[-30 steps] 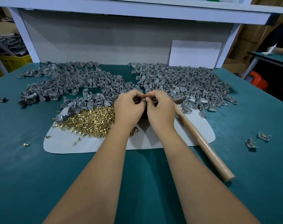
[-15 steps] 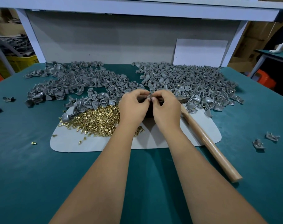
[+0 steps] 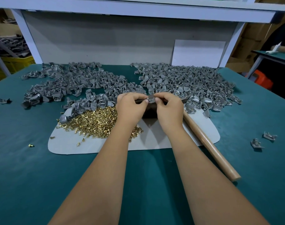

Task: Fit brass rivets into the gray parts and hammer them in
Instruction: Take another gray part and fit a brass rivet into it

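Both hands meet over a dark block (image 3: 149, 111) near the middle of the bench (image 3: 24, 176). The left hand (image 3: 130, 108) and the right hand (image 3: 170, 109) each pinch, with curled fingertips, one small gray part (image 3: 150, 100) held between them just above the block. I can't make out whether a rivet already sits in it, so this looks like the fitting step, with the hammering yet to come for this piece.

The hammer (image 3: 210, 146) lies untouched just beside the right wrist, its wooden handle running toward the near right edge of the bench. The heap of brass rivets (image 3: 93, 120) on the pale mat (image 3: 89, 146) is large, touching the left wrist.

As for progress, the pile toward the far right corner (image 3: 187, 82) shows brass glints here and there, so I'd judge those finished. The pile toward the far left (image 3: 70, 83) shows none I can see, likely waiting. If so, plenty is left, though a good share seems done.
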### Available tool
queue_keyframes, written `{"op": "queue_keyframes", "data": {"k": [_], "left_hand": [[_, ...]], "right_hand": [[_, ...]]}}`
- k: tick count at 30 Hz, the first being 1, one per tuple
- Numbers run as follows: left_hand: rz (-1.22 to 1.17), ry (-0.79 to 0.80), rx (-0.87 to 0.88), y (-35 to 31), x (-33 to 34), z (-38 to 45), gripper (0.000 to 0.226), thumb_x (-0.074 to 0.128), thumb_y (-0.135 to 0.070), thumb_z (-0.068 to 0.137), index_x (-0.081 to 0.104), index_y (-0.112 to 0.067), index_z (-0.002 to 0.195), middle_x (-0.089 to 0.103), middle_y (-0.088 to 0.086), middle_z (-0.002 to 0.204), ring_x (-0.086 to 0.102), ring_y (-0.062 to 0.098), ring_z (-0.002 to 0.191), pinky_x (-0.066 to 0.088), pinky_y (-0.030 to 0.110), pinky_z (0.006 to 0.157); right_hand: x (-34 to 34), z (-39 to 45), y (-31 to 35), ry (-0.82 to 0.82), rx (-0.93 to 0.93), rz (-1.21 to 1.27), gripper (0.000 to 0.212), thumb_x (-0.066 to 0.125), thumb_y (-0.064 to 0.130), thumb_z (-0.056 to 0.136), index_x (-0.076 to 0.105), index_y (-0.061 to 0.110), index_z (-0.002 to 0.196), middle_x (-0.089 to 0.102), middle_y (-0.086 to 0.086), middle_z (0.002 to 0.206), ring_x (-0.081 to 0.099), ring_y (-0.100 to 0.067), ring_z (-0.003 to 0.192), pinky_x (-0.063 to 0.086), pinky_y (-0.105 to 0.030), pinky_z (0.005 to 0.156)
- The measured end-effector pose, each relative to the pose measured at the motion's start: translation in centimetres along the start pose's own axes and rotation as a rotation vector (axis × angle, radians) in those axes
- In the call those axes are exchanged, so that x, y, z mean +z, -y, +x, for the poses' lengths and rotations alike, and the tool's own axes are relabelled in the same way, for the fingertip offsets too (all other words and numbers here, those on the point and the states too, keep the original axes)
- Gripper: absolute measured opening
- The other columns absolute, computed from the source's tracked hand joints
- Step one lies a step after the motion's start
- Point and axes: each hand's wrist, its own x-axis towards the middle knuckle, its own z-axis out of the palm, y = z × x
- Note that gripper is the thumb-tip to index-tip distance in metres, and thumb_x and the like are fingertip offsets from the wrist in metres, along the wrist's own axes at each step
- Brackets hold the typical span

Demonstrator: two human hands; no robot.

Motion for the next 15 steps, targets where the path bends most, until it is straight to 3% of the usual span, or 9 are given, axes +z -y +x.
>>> {"op": "queue_keyframes", "data": {"k": [3, 5, 7, 10, 15], "left_hand": [[-0.014, 0.022, 0.001, 0.14, -0.12, 0.13, 0.013, 0.072, -0.019, 0.088, 0.079, -0.018, 0.098, 0.074, -0.002, 0.105, 0.056, 0.029, 0.121, 0.04, 0.044, 0.108], [-0.01, 0.03, -0.001, 0.19, -0.18, 0.17, 0.012, 0.072, -0.021, 0.088, 0.079, -0.018, 0.098, 0.073, -0.002, 0.106, 0.056, 0.028, 0.122, 0.038, 0.044, 0.109], [-0.004, 0.039, 0.008, 0.21, -0.24, 0.22, 0.012, 0.072, -0.022, 0.088, 0.079, -0.018, 0.098, 0.073, -0.003, 0.106, 0.055, 0.028, 0.123, 0.037, 0.045, 0.11], [0.038, 0.045, 0.031, 0.21, -0.29, 0.26, 0.012, 0.071, -0.024, 0.089, 0.078, -0.02, 0.098, 0.072, -0.005, 0.108, 0.053, 0.026, 0.124, 0.034, 0.044, 0.111], [0.065, 0.034, 0.036, 0.19, -0.35, 0.13, 0.011, 0.07, -0.026, 0.09, 0.078, -0.024, 0.097, 0.071, -0.008, 0.108, 0.049, 0.023, 0.127, 0.033, 0.044, 0.112]], "right_hand": [[-0.25, 0.39, -0.18, 0.007, 0.07, 0.06, 0.017, 0.063, 0.008, 0.087, 0.074, 0.02, 0.093, 0.062, 0.022, 0.077, 0.056, 0.014, 0.074, 0.042, -0.005, 0.07], [-0.34, 0.53, -0.15, 0.012, 0.083, 0.081, 0.016, 0.064, 0.008, 0.087, 0.073, 0.021, 0.09, 0.061, 0.023, 0.074, 0.056, 0.016, 0.072, 0.041, -0.003, 0.068], [-0.34, 0.64, -0.05, 0.022, 0.062, 0.063, 0.014, 0.064, 0.01, 0.087, 0.072, 0.021, 0.087, 0.064, 0.018, 0.078, 0.06, 0.004, 0.079, 0.048, -0.018, 0.08], [-0.18, 0.65, 0.03, 0.055, -0.004, -0.058, 0.009, 0.064, 0.014, 0.088, 0.072, 0.018, 0.088, 0.066, 0.004, 0.094, 0.058, -0.019, 0.099, 0.043, -0.043, 0.093], [-0.31, 0.83, 0.33, 0.076, -0.032, -0.183, 0.01, 0.061, 0.014, 0.088, 0.07, 0.018, 0.084, 0.064, 0.001, 0.098, 0.056, -0.023, 0.099, 0.042, -0.046, 0.092]]}}
